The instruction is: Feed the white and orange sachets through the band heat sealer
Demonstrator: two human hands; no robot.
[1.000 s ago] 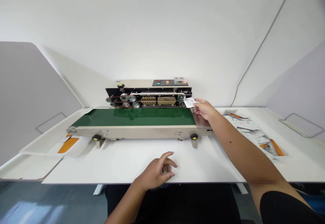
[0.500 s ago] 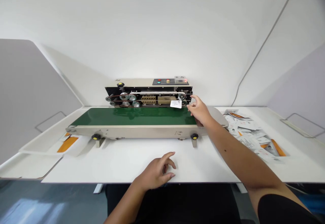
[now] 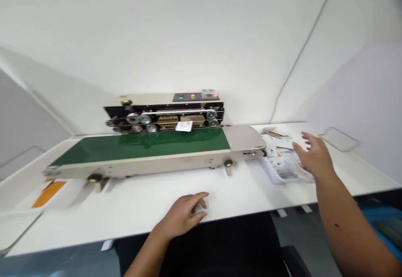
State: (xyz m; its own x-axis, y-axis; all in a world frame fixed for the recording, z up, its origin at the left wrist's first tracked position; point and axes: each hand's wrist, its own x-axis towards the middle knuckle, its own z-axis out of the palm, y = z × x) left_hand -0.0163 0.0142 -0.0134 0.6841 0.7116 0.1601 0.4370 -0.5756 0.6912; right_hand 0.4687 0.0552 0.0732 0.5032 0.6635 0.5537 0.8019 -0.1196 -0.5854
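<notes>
A small white printed packet hangs in the rollers of a band sealing machine, above its green conveyor belt. Over on the right, my right hand hovers by a white bin of loose printed packets; its fingers are apart and nothing shows in them. My left hand rests at the table's front edge, fingers loosely curled with a gap between thumb and forefinger, holding nothing.
A control panel with buttons and a red light tops the machine. At the left, a white tray holds an orange packet. The machine's metal end plate reaches towards the bin. A cable runs down the wall.
My right hand has moved from the machine's right end to the bin and opened. The packet has travelled left along the machine. The view has turned right; my left hand stays put.
</notes>
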